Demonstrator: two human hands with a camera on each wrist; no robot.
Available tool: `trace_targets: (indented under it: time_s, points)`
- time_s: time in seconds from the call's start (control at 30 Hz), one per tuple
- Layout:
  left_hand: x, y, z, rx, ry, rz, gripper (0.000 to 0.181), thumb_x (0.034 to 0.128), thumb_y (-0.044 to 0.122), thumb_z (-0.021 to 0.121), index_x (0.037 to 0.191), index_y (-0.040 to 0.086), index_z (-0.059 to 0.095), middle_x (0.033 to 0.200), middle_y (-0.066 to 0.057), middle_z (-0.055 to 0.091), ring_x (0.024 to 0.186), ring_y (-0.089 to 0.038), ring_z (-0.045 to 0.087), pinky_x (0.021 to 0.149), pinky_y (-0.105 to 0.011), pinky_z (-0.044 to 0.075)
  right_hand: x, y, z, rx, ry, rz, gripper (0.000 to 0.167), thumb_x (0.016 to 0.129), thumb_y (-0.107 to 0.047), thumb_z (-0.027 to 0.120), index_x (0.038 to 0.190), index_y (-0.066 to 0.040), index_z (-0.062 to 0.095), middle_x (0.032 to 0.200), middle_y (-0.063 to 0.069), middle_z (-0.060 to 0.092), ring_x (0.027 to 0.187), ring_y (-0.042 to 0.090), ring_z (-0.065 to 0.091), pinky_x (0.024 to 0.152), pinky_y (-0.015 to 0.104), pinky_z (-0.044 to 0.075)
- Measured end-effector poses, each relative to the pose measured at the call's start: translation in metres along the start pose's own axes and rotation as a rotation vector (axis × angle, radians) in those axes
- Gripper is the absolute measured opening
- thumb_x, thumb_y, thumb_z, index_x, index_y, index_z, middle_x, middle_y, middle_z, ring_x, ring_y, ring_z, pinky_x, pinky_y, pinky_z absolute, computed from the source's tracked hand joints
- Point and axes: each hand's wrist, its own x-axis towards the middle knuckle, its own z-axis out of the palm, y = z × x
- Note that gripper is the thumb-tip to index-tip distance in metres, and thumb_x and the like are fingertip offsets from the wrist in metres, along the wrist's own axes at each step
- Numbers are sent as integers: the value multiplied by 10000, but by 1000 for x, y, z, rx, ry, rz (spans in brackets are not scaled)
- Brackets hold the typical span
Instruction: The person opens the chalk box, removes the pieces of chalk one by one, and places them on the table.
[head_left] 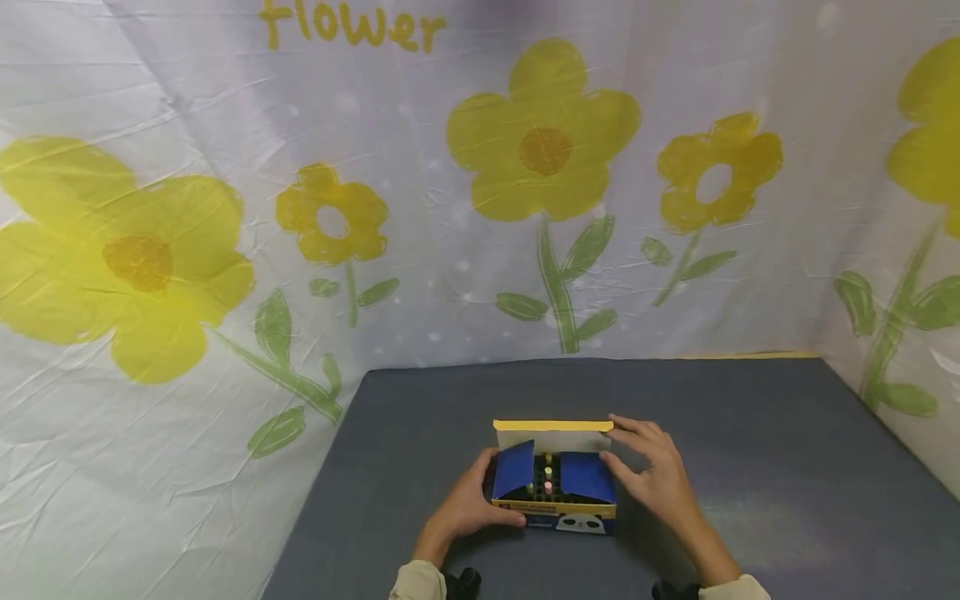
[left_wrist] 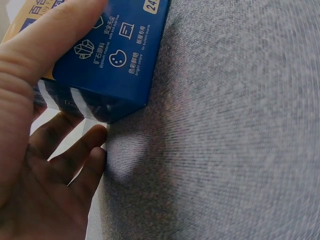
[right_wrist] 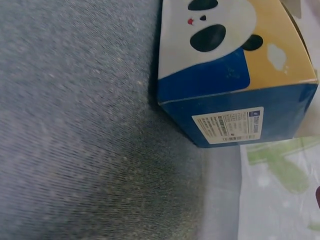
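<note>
A blue-and-yellow chalk box (head_left: 546, 521) with a panda on its front stands on the table, its yellow-edged lid (head_left: 553, 426) raised at the back. Two blue end flaps, the left flap (head_left: 513, 469) and the right flap (head_left: 588, 477), slant over the inside. Between them a few coloured chalk sticks (head_left: 548, 475) show in a dark holder. My left hand (head_left: 467, 505) grips the box's left end, thumb across the front. At the right end, my right hand (head_left: 658, 477) has fingertips at the lid's corner and its thumb by the right flap. The right wrist view shows the box's labelled end (right_wrist: 232, 125).
The box rests on a dark grey table (head_left: 420, 417). A white cloth (head_left: 427, 317) printed with yellow flowers hangs behind the table and along its sides.
</note>
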Motion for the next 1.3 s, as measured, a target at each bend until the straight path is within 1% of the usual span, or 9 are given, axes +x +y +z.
trace_targets:
  time_s: [0.13, 0.27, 0.37, 0.5, 0.67, 0.9, 1.03, 1.1, 1.3]
  points:
    - [0, 0, -1, -9, 0, 11, 1058, 670, 389, 964, 1529, 213, 370, 1426, -56, 552, 1303, -282, 540, 1061, -559, 438, 4, 4, 3, -8, -8, -3, 458, 708, 5, 889, 1142, -90, 775, 1220, 170, 717, 1082, 302, 613, 841, 547, 441]
    - [0, 1, -1, -24, -2, 23, 1013, 672, 369, 966, 1500, 243, 396, 1394, -21, 570, 1281, -249, 547, 1050, -525, 445, 7, 10, 8, -23, -19, 14, 485, 725, -2, 883, 1184, -97, 759, 1227, 160, 717, 1089, 321, 617, 846, 579, 450]
    - [-1, 1, 0, -34, -6, 35, 1009, 679, 348, 964, 1504, 245, 391, 1407, -25, 569, 1294, -262, 549, 1044, -520, 451, 7, 13, 11, -27, -36, 38, 494, 743, -10, 874, 1212, -101, 747, 1242, 168, 710, 1102, 347, 621, 868, 613, 454]
    - [-2, 1, 1, -52, -8, 31, 1020, 683, 333, 963, 1516, 251, 379, 1434, -30, 558, 1326, -279, 537, 1059, -531, 443, 6, 17, 15, -16, -64, 84, 487, 762, -30, 867, 1227, -94, 739, 1255, 186, 700, 1123, 391, 625, 904, 669, 446]
    - [-1, 0, 1, -49, 6, 19, 1028, 666, 338, 972, 1509, 268, 389, 1426, -24, 562, 1314, -269, 536, 1061, -547, 431, 5, 24, 18, -2, -88, 120, 467, 783, -51, 858, 1233, -86, 736, 1263, 194, 696, 1129, 407, 631, 912, 670, 472]
    - [-1, 0, 2, -47, 5, 11, 1020, 667, 343, 972, 1505, 275, 395, 1432, -29, 557, 1309, -273, 534, 1052, -557, 435, 7, 33, 20, 33, -118, 137, 459, 819, -47, 828, 1263, -88, 720, 1254, 172, 702, 1127, 372, 637, 888, 607, 520]
    - [0, -1, 3, -58, 2, 4, 1013, 670, 347, 970, 1504, 281, 397, 1431, -20, 558, 1314, -264, 532, 1062, -548, 433, 7, 36, 20, 55, -143, 177, 454, 840, -62, 815, 1280, -112, 714, 1248, 145, 708, 1118, 346, 637, 855, 564, 528]
    - [0, -1, 3, -56, 3, 2, 1011, 671, 347, 969, 1503, 289, 396, 1427, -13, 559, 1311, -256, 533, 1061, -544, 436, 7, 37, 19, 77, -162, 203, 438, 860, -84, 805, 1286, -121, 711, 1252, 145, 707, 1112, 352, 640, 848, 568, 528]
    - [0, -1, 1, -51, 3, 4, 1014, 671, 334, 970, 1504, 298, 395, 1416, -14, 561, 1292, -257, 537, 1042, -551, 443, 7, 38, 17, 166, -252, 329, 396, 929, -184, 753, 1316, -129, 692, 1304, 177, 681, 1145, 410, 643, 922, 628, 509]
